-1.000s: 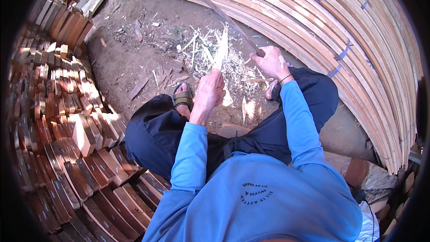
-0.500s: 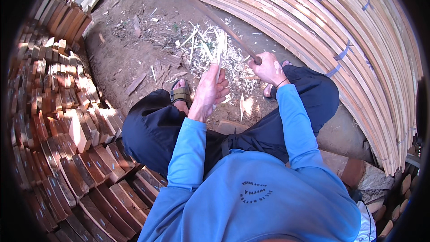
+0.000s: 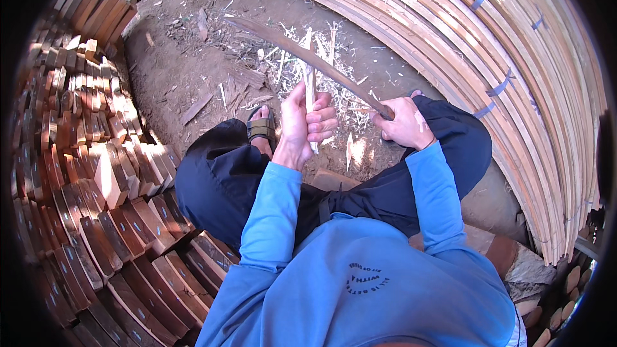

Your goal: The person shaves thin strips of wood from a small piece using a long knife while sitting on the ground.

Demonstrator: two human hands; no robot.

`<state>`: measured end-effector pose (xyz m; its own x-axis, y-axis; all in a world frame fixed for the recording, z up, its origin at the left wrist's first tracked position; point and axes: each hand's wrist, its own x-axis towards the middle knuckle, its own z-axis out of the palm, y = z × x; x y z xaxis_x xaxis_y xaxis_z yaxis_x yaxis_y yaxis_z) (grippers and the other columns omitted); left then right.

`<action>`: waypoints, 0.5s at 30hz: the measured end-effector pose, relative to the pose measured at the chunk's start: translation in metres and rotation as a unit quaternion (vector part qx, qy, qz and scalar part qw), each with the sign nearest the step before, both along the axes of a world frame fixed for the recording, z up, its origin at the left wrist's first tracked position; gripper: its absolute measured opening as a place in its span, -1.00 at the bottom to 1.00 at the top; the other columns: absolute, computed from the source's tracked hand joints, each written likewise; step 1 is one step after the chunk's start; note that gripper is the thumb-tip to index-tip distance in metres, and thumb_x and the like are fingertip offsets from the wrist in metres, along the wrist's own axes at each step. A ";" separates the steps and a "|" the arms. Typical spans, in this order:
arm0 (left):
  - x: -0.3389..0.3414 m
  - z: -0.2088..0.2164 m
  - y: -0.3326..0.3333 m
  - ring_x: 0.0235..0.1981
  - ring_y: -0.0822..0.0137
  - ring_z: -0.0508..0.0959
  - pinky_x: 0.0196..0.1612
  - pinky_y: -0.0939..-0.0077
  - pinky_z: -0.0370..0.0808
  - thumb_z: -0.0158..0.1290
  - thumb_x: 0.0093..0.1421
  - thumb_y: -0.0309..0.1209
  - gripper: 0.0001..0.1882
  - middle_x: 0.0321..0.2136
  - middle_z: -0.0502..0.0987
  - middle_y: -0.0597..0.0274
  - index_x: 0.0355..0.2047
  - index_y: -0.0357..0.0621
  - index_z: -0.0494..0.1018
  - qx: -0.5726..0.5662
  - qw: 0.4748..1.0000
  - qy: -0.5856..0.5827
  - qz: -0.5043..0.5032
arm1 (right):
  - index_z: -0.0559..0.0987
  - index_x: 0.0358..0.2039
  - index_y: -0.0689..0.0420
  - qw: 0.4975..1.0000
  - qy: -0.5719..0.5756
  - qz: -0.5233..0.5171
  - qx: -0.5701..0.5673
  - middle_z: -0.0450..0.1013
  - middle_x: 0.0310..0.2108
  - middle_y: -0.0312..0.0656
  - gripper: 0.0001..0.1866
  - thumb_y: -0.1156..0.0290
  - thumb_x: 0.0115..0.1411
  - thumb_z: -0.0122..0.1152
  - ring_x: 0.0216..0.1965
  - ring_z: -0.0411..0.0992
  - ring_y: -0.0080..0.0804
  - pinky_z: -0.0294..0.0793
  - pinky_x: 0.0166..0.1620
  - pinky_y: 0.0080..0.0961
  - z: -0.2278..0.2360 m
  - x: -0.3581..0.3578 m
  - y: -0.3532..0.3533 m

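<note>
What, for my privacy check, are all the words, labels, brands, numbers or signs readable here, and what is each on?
Shirt: dark lettering in a ring on the front, partly readable; I won't copy its words.
Stacked boards: small blue marks, too small to read.
I can make out nothing else.

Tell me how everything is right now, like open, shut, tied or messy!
Pale stick, held
Long blade, bare, slanting across the stick
Left grip, closed around stick
Right grip, closed around blade's end
Wood shavings, scattered
Long strips, piled
Straps, tied around strips
Wooden blocks, stacked
Left sandal, worn
</note>
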<state>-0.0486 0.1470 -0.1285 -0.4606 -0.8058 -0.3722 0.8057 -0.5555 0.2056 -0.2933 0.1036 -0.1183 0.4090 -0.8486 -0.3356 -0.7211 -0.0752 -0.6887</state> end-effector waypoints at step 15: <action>-0.006 0.000 0.006 -0.81 0.67 -0.03 -0.85 0.76 -0.10 -0.34 0.45 0.22 -0.39 -0.77 0.02 0.61 -0.59 0.06 0.12 0.019 0.981 -0.186 -0.043 | 0.70 -0.32 0.25 0.996 0.047 -0.066 -0.043 0.58 -0.47 0.17 -0.68 0.23 0.11 0.26 -0.34 0.60 0.12 0.54 -0.14 -0.10 -0.007 0.033 -0.023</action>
<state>-0.0542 0.1534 -0.1287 -0.3538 -0.7520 -0.5562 0.6281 -0.6316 0.4545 -0.2607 0.0808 -0.1254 0.2624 -0.9199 -0.2914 -0.7899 -0.0313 -0.6124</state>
